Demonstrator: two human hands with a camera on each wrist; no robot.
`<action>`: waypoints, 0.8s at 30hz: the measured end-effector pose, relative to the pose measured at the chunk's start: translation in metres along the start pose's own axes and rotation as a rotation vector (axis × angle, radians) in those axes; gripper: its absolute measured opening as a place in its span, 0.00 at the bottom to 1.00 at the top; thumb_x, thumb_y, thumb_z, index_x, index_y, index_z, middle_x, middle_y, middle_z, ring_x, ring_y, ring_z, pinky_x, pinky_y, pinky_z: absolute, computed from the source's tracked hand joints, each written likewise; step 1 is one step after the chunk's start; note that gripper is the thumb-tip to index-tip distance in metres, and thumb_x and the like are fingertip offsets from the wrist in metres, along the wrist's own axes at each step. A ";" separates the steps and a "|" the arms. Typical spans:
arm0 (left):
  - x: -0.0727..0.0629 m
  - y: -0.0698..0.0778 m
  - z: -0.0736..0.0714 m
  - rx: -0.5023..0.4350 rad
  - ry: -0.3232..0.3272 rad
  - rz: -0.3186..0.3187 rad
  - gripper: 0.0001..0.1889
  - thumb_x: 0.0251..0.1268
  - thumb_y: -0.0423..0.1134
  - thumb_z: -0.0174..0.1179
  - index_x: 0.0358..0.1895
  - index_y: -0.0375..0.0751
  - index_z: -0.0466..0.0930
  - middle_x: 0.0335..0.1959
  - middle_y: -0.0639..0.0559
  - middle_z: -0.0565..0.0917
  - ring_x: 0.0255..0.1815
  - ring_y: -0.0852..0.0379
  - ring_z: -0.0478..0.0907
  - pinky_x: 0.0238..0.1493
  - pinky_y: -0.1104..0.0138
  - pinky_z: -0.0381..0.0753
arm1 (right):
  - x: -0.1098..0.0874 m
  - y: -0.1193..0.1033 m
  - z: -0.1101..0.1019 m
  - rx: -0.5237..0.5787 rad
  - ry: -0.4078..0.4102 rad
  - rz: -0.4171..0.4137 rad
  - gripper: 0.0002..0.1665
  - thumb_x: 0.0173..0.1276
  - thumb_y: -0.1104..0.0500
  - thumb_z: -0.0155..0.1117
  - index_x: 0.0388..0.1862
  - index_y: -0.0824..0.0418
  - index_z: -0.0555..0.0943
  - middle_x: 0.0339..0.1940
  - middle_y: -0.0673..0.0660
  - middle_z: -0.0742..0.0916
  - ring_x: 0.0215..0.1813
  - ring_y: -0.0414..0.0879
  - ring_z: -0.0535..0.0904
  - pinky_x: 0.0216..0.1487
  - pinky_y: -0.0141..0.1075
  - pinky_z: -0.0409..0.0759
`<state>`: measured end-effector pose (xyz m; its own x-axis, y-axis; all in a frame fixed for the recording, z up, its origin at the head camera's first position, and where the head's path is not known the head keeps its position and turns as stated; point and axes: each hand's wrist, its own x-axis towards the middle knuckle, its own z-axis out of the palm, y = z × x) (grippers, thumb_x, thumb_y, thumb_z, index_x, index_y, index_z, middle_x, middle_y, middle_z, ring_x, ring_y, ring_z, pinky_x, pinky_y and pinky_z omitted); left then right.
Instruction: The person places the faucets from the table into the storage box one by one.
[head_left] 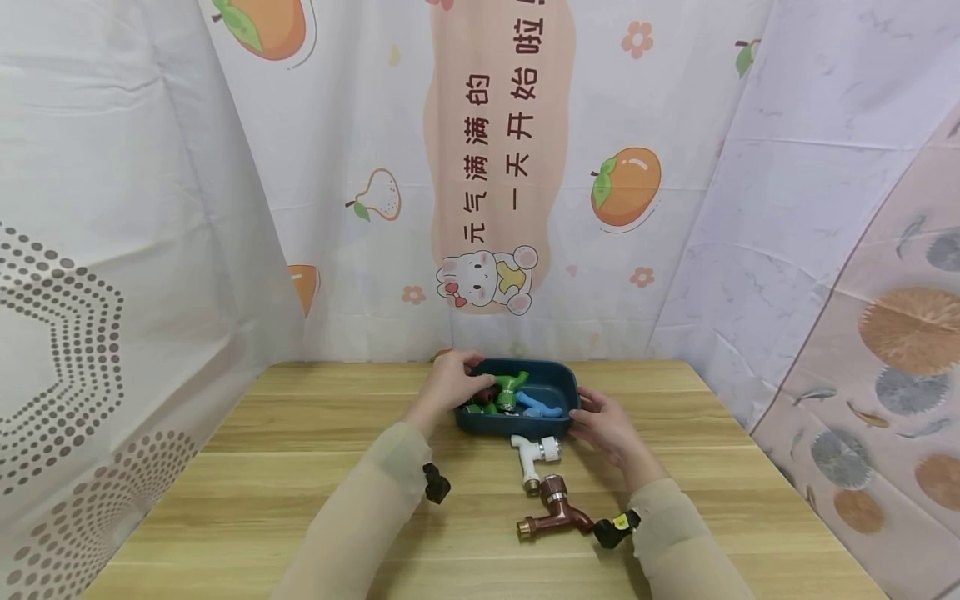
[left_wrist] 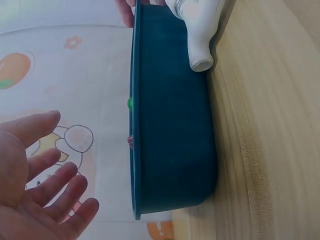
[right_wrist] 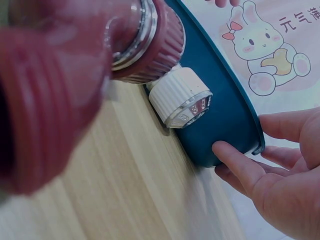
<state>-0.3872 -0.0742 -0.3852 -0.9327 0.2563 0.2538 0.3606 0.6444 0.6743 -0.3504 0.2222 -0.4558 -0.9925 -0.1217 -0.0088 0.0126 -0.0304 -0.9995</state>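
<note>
A dark blue plastic bin holds several taps, among them a green tap, a blue tap and a dark red tap. Over its left end is my left hand, fingers loosely extended; the left wrist view shows nothing in them. My right hand holds the bin's right end, its thumb and fingers around the corner in the right wrist view. In front of the bin lie a white tap and, nearer me, a maroon tap with a brass threaded end.
The wood-grain table carries the bin near its back edge. Behind it hangs a printed curtain, and more curtains enclose both sides. Black wrist cameras are strapped at both sleeves; the right one is beside the maroon tap.
</note>
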 end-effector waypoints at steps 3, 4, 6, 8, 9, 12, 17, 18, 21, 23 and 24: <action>-0.003 0.000 -0.001 -0.014 -0.005 0.007 0.27 0.66 0.48 0.70 0.64 0.40 0.81 0.60 0.42 0.82 0.57 0.46 0.79 0.58 0.51 0.79 | 0.000 0.000 0.000 -0.003 0.005 0.005 0.37 0.75 0.74 0.51 0.80 0.74 0.52 0.76 0.81 0.59 0.70 0.73 0.66 0.64 0.57 0.71; -0.004 0.001 -0.002 -0.016 -0.005 0.007 0.27 0.65 0.48 0.70 0.64 0.41 0.81 0.61 0.42 0.82 0.57 0.46 0.79 0.58 0.51 0.79 | 0.000 0.000 0.000 -0.005 0.003 0.003 0.37 0.75 0.74 0.51 0.80 0.74 0.52 0.76 0.81 0.59 0.70 0.73 0.66 0.64 0.57 0.71; -0.005 0.001 -0.002 -0.017 -0.005 0.006 0.28 0.65 0.49 0.70 0.65 0.41 0.81 0.61 0.42 0.82 0.57 0.46 0.79 0.58 0.51 0.78 | 0.000 0.001 0.000 -0.006 0.006 0.004 0.37 0.75 0.74 0.51 0.80 0.73 0.53 0.76 0.81 0.60 0.70 0.73 0.66 0.64 0.58 0.71; -0.007 0.002 -0.003 -0.009 -0.002 0.008 0.27 0.65 0.50 0.70 0.65 0.43 0.81 0.60 0.45 0.82 0.58 0.48 0.79 0.58 0.52 0.79 | 0.000 0.001 -0.001 -0.001 0.009 0.005 0.37 0.75 0.74 0.50 0.80 0.73 0.53 0.76 0.80 0.60 0.70 0.73 0.67 0.64 0.58 0.71; -0.008 0.002 -0.003 -0.003 0.000 0.009 0.27 0.65 0.50 0.71 0.65 0.43 0.81 0.60 0.46 0.82 0.58 0.49 0.79 0.58 0.52 0.79 | 0.000 0.001 -0.001 -0.001 0.006 0.003 0.37 0.75 0.75 0.50 0.80 0.73 0.53 0.76 0.81 0.60 0.70 0.73 0.67 0.64 0.58 0.71; -0.010 0.003 -0.003 0.010 -0.001 0.015 0.27 0.65 0.50 0.71 0.64 0.45 0.81 0.60 0.49 0.82 0.58 0.50 0.79 0.59 0.53 0.79 | 0.000 0.001 -0.001 0.001 0.003 0.000 0.37 0.75 0.75 0.50 0.80 0.73 0.52 0.76 0.81 0.60 0.70 0.74 0.67 0.64 0.58 0.71; -0.015 0.007 -0.002 0.032 -0.018 0.034 0.27 0.64 0.50 0.71 0.64 0.46 0.81 0.62 0.49 0.80 0.60 0.49 0.79 0.59 0.53 0.78 | -0.001 0.000 -0.001 0.009 -0.002 -0.002 0.37 0.76 0.75 0.50 0.80 0.73 0.52 0.76 0.80 0.59 0.70 0.74 0.67 0.64 0.58 0.70; -0.016 0.008 -0.002 0.034 -0.020 0.038 0.27 0.64 0.51 0.71 0.64 0.46 0.81 0.62 0.49 0.80 0.60 0.49 0.79 0.59 0.53 0.79 | -0.001 0.000 -0.001 0.010 -0.001 -0.002 0.37 0.76 0.75 0.50 0.80 0.72 0.52 0.76 0.80 0.59 0.70 0.73 0.67 0.64 0.58 0.70; -0.019 0.010 -0.002 0.039 -0.022 0.054 0.26 0.64 0.51 0.72 0.63 0.48 0.82 0.61 0.49 0.80 0.59 0.49 0.79 0.58 0.54 0.79 | -0.001 0.000 -0.001 0.013 0.000 -0.005 0.37 0.76 0.75 0.50 0.81 0.72 0.52 0.76 0.80 0.59 0.70 0.74 0.67 0.64 0.59 0.70; -0.021 0.010 -0.001 0.040 -0.022 0.067 0.25 0.63 0.51 0.72 0.62 0.48 0.82 0.61 0.49 0.80 0.59 0.48 0.79 0.57 0.54 0.79 | -0.001 0.001 -0.002 0.014 -0.002 -0.005 0.37 0.76 0.75 0.50 0.81 0.72 0.51 0.76 0.80 0.59 0.70 0.74 0.67 0.64 0.59 0.70; -0.022 0.010 -0.001 0.037 -0.024 0.075 0.25 0.63 0.50 0.72 0.62 0.48 0.83 0.60 0.48 0.80 0.59 0.47 0.79 0.57 0.54 0.79 | -0.001 0.001 -0.002 0.014 -0.002 -0.006 0.37 0.76 0.75 0.50 0.81 0.73 0.51 0.76 0.80 0.59 0.70 0.74 0.67 0.64 0.59 0.70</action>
<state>-0.3632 -0.0742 -0.3831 -0.9028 0.3216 0.2856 0.4298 0.6488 0.6280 -0.3500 0.2238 -0.4568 -0.9923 -0.1237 -0.0032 0.0088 -0.0450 -0.9989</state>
